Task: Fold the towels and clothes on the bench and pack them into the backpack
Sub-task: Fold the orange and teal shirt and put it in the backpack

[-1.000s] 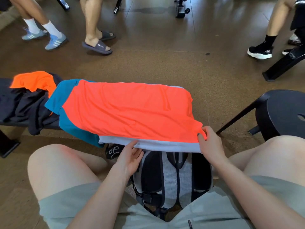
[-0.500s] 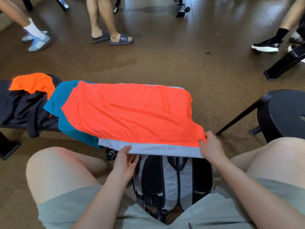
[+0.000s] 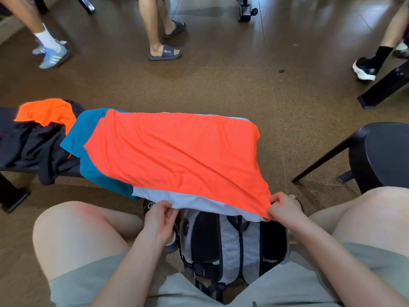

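Shirt (image 3: 177, 156), orange with teal sleeve and pale grey hem band, lies spread flat across the counter (image 3: 13, 167), near edge hanging toward the seated person. Right hand (image 3: 285, 209) pinches the near right corner of the hem, fingers curled over the cloth and lifting it slightly; wrinkles run from that corner across the orange panel, so the fabric is under light tension. Left hand (image 3: 159, 220) pinches the grey hem band further left, thumb on top and fingers beneath. Judgement: both hands hold the same edge so it can be carried over as one straight line for a fold; the shirt is not yet folded.

Backpack (image 3: 230, 247), grey and black, stands on the floor between the person's knees, straps facing the camera, directly below the held hem. Likely placed there so folded items drop in with little reach. Whether its top is open cannot be told; the hem hides it.

Dark garment (image 3: 33, 147) with a second orange piece (image 3: 46, 111) on top lies crumpled at the counter's left end, just beside the teal sleeve, unfolded. A black stool (image 3: 385, 156) stands at right.
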`<act>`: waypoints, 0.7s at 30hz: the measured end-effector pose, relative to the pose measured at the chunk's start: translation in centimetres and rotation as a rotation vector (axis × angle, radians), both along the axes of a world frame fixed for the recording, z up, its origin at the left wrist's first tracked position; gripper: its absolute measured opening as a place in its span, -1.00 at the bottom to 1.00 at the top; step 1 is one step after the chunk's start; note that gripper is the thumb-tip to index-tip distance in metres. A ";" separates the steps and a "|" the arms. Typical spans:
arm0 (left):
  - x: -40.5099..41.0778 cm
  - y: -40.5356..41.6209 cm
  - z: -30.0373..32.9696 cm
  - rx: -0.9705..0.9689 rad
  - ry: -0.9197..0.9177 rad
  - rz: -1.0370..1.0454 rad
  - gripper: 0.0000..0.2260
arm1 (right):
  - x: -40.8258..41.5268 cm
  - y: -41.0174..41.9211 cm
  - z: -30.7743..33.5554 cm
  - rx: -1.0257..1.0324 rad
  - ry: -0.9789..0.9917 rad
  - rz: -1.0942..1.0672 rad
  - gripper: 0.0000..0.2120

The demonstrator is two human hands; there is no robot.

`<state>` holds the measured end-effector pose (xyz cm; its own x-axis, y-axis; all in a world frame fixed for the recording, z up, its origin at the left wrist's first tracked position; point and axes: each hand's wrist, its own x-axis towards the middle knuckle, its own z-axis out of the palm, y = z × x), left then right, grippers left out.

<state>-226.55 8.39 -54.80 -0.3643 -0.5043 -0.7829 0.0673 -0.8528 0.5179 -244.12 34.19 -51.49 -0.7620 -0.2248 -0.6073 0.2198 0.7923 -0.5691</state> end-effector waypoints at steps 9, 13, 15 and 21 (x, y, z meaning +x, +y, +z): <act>-0.4 -1.1 -0.6 -0.118 -0.182 -0.080 -0.75 | -0.8 -1.4 -0.4 -0.333 -0.061 -0.400 -0.73; 1.0 -1.6 -1.3 -0.133 -0.239 -0.123 -0.74 | -0.4 -0.9 -0.4 -0.419 -0.069 -0.512 -0.70; 1.2 -2.0 -1.0 -0.145 -0.239 -0.126 -0.74 | -0.2 -0.5 -0.6 -0.479 -0.137 -0.539 -0.65; -0.6 -3.7 0.1 -0.085 -0.283 -0.130 -0.56 | -0.2 -0.8 -0.3 -0.549 -0.346 -0.469 -0.40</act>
